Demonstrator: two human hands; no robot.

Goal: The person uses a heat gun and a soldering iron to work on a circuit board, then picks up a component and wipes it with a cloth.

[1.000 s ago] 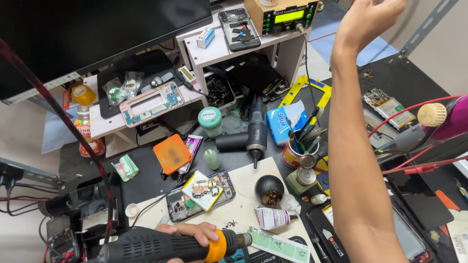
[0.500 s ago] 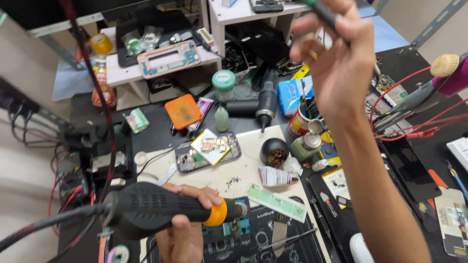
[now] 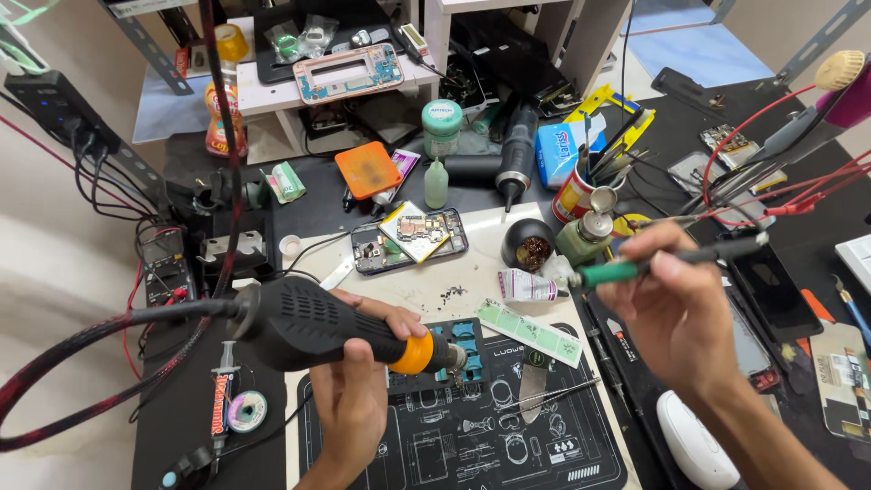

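My left hand grips a black hot-air gun with an orange collar. Its nozzle points right, right at a small blue fixture at the top of a black printed work mat. My right hand holds a pen-like iron with a green grip. The iron's tip points left and sits just beside a white tube. A thick braided cable runs from the gun off to the left.
An opened phone lies behind the mat, with a round tip cleaner and a green bottle to its right. Tweezers rest on the mat. A white mouse, a cup of tools and red leads crowd the right.
My right hand has come down from high above the bench and now holds the green-gripped iron low on the right. My left hand still holds the hot-air gun.
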